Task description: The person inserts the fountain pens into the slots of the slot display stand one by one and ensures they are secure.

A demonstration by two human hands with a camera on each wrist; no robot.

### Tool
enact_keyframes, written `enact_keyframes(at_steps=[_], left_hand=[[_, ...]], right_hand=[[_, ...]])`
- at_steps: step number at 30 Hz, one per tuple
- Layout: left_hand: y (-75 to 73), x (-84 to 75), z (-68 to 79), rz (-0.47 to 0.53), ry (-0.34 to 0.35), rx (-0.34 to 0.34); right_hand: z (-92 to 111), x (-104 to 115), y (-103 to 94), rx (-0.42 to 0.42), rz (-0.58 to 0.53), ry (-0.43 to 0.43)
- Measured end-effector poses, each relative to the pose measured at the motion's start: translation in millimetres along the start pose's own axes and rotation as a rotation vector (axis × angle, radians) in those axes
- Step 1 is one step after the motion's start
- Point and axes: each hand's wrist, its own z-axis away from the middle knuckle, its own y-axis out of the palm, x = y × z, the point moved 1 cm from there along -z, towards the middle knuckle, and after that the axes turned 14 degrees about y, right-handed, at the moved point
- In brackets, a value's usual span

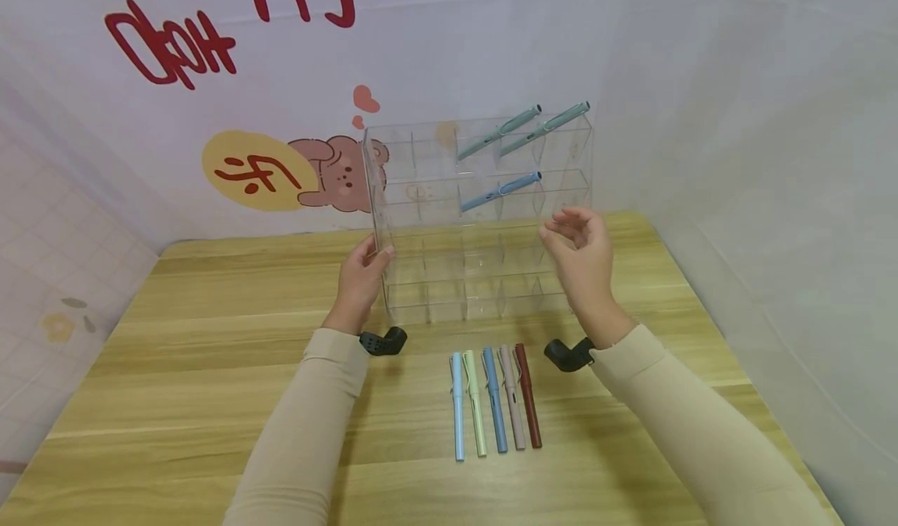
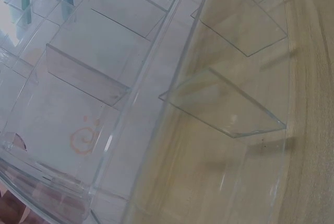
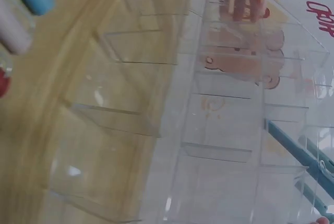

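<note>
A clear acrylic display rack (image 1: 484, 269) with several compartments stands at the back of the table. My left hand (image 1: 361, 280) grips its left side panel, the thumb in front. Two teal pens, one left (image 1: 500, 132) and one right (image 1: 547, 127), lean in its top row. A blue pen (image 1: 501, 192) leans in the row below; the right wrist view shows this blue pen (image 3: 295, 148) through the plastic. Beside the rack's right edge, my right hand (image 1: 582, 257) is raised just below the blue pen's capped end, fingers loosely bent, with nothing seen in them.
On the wooden table (image 1: 210, 401), in front of the rack, several capped pens lie side by side: light blue (image 1: 458, 409), pale green (image 1: 475, 405), blue (image 1: 495, 401), mauve (image 1: 513, 401) and dark red (image 1: 529, 397). A printed white cloth (image 1: 491, 43) hangs behind.
</note>
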Motion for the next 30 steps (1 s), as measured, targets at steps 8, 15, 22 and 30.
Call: enact_keyframes(at_steps=[8, 15, 22, 30], left_hand=[[0.3, 0.6, -1.1, -0.002, -0.005, -0.017], [0.3, 1.0, -1.1, -0.013, -0.008, -0.02], [1.0, 0.3, -0.9, -0.013, -0.01, -0.02], [1.0, 1.9, -1.4, -0.017, -0.004, -0.024]], right_hand=[[16, -24, -13.5, 0.058, 0.109, 0.042], [28, -49, -23.6, 0.12, 0.232, 0.104], [39, -70, -25.0, 0.164, 0.286, 0.181], [46, -88, -24.1, 0.2, 0.381, 0.267]])
